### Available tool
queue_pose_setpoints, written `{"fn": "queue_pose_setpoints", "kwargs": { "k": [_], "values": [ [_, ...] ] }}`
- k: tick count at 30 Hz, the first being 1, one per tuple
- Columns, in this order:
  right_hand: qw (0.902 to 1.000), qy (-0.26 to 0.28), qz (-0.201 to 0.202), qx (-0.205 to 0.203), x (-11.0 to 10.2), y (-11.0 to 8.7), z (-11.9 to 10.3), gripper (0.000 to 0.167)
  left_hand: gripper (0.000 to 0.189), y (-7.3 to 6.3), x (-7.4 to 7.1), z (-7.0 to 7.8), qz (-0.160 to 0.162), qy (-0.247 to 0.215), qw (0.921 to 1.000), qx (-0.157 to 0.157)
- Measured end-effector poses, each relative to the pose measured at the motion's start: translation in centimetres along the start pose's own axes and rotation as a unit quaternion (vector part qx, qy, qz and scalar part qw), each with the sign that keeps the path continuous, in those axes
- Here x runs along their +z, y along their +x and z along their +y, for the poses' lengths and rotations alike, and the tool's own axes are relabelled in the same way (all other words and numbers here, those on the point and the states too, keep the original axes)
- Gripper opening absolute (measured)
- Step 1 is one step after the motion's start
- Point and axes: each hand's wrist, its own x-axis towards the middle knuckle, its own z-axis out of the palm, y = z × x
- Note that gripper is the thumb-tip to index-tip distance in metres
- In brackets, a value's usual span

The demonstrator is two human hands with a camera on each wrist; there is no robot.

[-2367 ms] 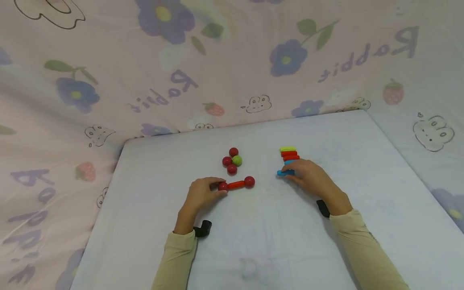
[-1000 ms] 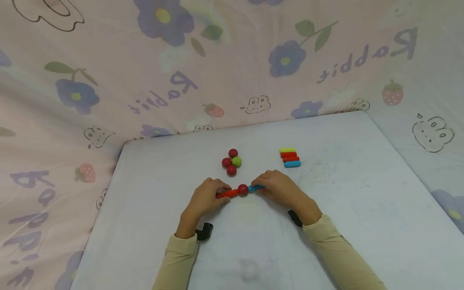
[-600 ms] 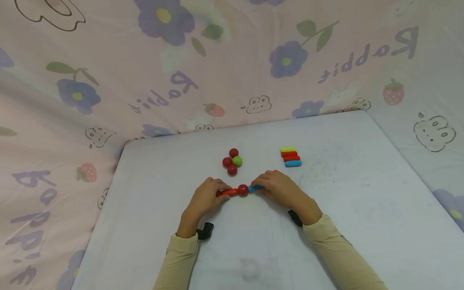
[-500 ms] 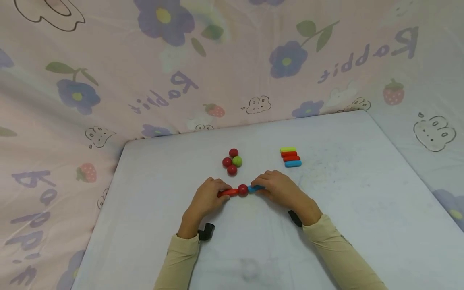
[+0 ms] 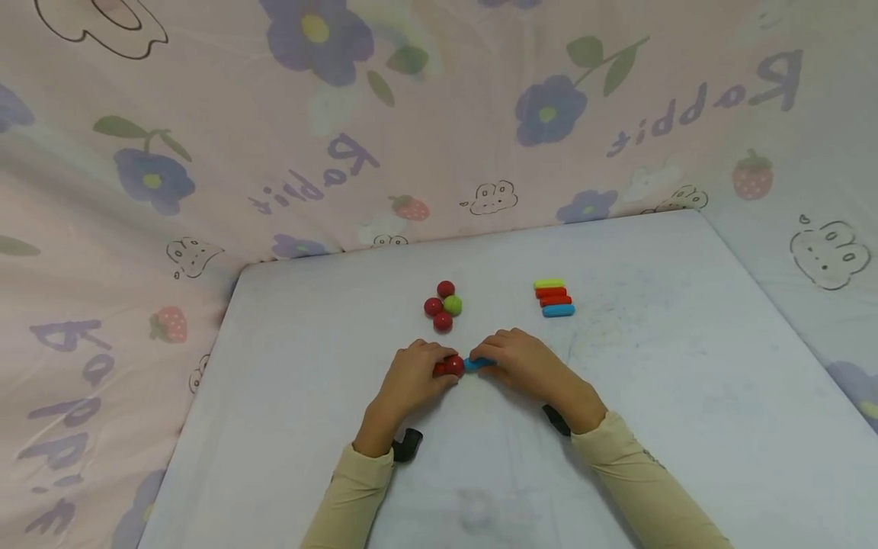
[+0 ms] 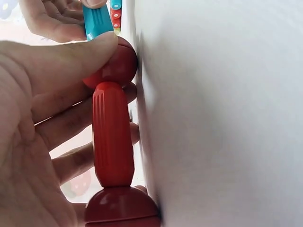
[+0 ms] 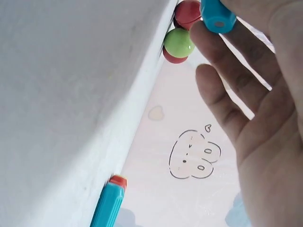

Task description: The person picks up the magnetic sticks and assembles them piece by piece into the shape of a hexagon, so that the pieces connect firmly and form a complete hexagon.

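"Rabbit" can be read twice, in mirrored purple letters, on the printed cloth [image 5: 439, 99] beyond the far edge of the counter [image 5: 309, 335]. Well in from that edge, about midway between the left and right edges, the inner red ball [image 5: 456, 367] is grasped by the left hand [image 5: 414, 377], thumb against it, and the blue stick [image 5: 476, 364] is pinched by the right hand [image 5: 521, 364], its tip at the ball; whether they are joined cannot be told. By the left wrist view, a red stick [image 6: 112, 137] is seen running from that ball to an outer red ball [image 6: 122, 208], hidden in the head view. By the right wrist view, a grey spot [image 7: 219, 23] is shown on the blue stick's end. Nearer the far edge, three loose red balls [image 5: 446, 289] and one green ball [image 5: 453, 305] are clustered; toward the far right corner, one yellow stick [image 5: 549, 284], two loose red sticks [image 5: 551, 293] and one loose blue stick [image 5: 559, 311] are lined up.
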Motion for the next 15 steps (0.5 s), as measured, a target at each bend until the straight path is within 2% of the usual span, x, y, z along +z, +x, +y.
{"fn": "queue_pose_setpoints", "kwargs": {
  "k": [7, 12, 15],
  "values": [
    [1.0, -0.007, 0.0, 0.002, -0.04, 0.05, -0.12, 0.024, 0.036, 0.08, 0.13, -0.25, 0.002, -0.001, 1.0, 0.007],
    [0.9999, -0.012, 0.002, 0.004, -0.07, 0.09, -0.23, 0.025, 0.039, 0.07, -0.01, -0.12, 0.002, -0.018, 0.9998, -0.004],
    [0.9997, -0.018, -0.016, 0.009, -0.24, -0.1, -0.03, 0.024, 0.038, -0.21, 0.05, -0.06, -0.003, -0.033, 0.9993, -0.018]
  ]
}}
